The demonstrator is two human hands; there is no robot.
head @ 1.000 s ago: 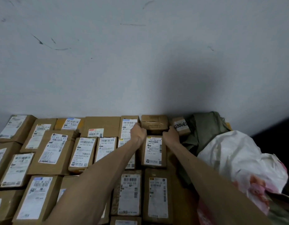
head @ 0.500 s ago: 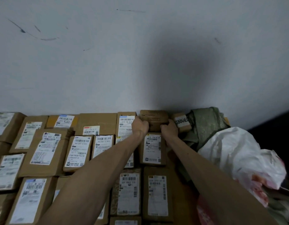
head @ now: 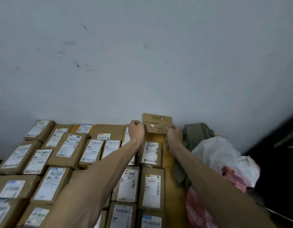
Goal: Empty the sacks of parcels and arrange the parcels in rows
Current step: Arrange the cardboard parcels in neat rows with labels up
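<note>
Your left hand (head: 136,130) and right hand (head: 173,134) now grip the plain brown parcel (head: 156,123) by its 2 ends; 1 second ago they sat lower, beside the labelled parcel (head: 150,153). You hold the plain parcel higher now, its upper part showing before the wall (head: 142,63).

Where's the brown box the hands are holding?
In the head view, the brown box is at the far end against the wall, between the left hand and right hand, left of the green sack.

parcels (head: 109,130) showing brown | labels (head: 150,153) showing white with black barcodes | far-right sack (head: 196,134) showing olive green | near-right bag (head: 216,153) showing white, pink-flowered | wall (head: 142,55) showing scuffed grey
</note>
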